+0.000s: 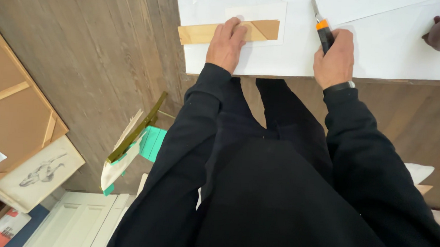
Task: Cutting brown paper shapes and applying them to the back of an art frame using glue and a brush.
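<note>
The flat wooden strip (205,33) is pale tan, its folded end a warmer light brown. It lies on a white paper sheet (275,12) over the white bench (387,52). The utility knife (323,30) has a silver blade, an orange collar and a black handle. Both sleeves (361,147) are black. The plank floor (97,45) is grey-brown with dark grain streaks.

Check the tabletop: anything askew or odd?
Nothing stands out. The left hand presses a wooden strip flat on white paper; the right hand holds a utility knife, blade extended, pointing away from the body.
</note>
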